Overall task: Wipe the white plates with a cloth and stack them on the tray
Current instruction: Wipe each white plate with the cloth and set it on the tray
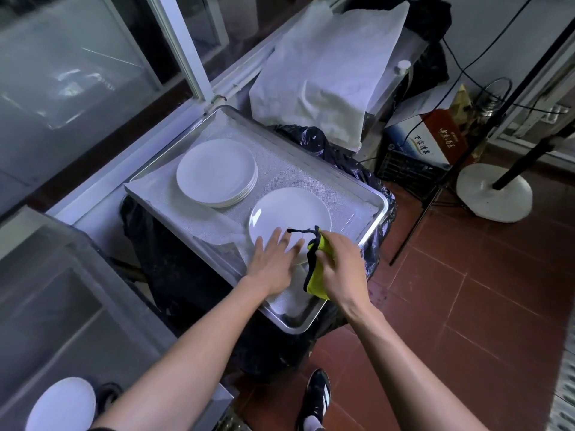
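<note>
Left hand (273,262) flat, fingers spread on centre plate (289,213); right hand (339,269) clenches cloth (317,275). Risk: plate skids on tray (373,209) liner if pressed off-centre.

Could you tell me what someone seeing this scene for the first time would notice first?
Probably the bright yellow cloth gripped in the right hand at the near edge of the metal tray. Beside it the left hand lies open, fingers spread, on a single white plate. Behind that, toward the tray's far left, sits a neat stack of white plates.
</note>
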